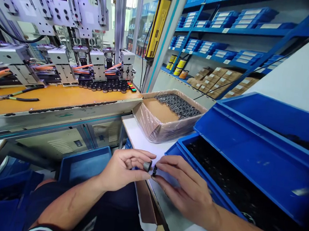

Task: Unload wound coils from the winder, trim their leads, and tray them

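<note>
My left hand (126, 169) is closed around a small grey metal cylinder (147, 166), its open end turned toward the right. Facing it, my right hand (183, 187) pinches a small black ring-like part (154, 170) between thumb and fingertips. A narrow gap separates the two pieces. Both hands are held over the edge of a white table. Just right of my right hand stands a blue bin (184, 145) with many small black parts (219, 171) in it.
A plastic-lined carton (153, 127) holds rows of dark parts. Another blue bin (247, 135) overlaps the lower one at right. On the orange bench (53, 100) lie pliers (22, 95) and a row of black-and-metal parts (106, 86) before a machine. A blue tray (86, 163) sits low at left.
</note>
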The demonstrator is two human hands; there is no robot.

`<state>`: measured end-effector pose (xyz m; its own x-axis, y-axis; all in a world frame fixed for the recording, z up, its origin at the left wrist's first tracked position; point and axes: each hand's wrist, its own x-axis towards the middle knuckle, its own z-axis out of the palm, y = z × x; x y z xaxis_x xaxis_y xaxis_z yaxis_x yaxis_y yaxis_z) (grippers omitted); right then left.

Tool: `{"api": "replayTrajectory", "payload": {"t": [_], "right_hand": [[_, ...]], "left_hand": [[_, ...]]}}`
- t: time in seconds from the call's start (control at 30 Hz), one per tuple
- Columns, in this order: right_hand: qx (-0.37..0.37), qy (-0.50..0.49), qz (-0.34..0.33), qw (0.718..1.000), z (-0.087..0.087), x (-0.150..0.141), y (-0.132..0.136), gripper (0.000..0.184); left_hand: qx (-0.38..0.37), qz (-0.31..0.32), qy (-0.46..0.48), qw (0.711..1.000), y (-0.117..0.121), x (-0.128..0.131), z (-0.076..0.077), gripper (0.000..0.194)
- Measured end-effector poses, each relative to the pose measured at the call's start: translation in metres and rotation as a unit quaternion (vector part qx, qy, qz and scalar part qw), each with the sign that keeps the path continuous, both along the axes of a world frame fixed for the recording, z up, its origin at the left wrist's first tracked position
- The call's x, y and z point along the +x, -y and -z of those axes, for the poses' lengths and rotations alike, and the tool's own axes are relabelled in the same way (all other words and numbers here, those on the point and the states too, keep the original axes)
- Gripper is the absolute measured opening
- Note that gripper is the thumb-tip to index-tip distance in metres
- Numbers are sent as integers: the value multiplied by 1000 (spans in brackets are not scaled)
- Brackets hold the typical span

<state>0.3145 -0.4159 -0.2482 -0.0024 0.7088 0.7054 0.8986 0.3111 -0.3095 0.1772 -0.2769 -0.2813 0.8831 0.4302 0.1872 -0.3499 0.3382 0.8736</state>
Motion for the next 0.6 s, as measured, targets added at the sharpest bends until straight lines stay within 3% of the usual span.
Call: {"api": "replayTrajectory", "payload": {"t": [0.2, 0.6], "right_hand": [[3, -6, -9, 1000, 0, 2, 0, 26], [6, 36, -6, 999, 1, 4, 0, 26]], "left_hand": [[-20, 3, -29, 999, 3, 5, -3, 43], [-43, 9, -35, 998, 7, 4, -4, 42]]}}
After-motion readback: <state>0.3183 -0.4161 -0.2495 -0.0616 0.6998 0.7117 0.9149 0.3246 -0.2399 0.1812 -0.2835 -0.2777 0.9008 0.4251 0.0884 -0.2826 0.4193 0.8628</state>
